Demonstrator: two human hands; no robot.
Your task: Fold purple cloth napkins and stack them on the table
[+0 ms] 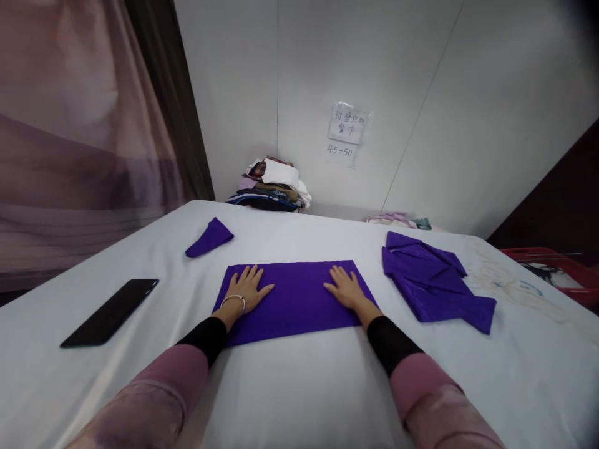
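A purple cloth napkin (pixel 294 305), folded into a wide rectangle, lies flat on the white-covered table in front of me. My left hand (pixel 246 290) rests palm down on its left part, fingers spread, a bracelet round the wrist. On the right part of the same napkin lies my right hand (pixel 346 288), also flat with its fingers apart. Neither hand grasps anything. Beyond the left hand sits a small folded purple napkin (pixel 210 237), narrow at one end. Several purple napkins (pixel 425 274) lie overlapped in a loose pile to the right.
A flat black board (pixel 111 312) lies at the left of the table (pixel 290 399). Folded clothes (pixel 274 184) are stacked at the back against the wall, with more fabric (pixel 395 219) further right. A red basket (pixel 556 271) stands past the right edge. Curtains hang at the left.
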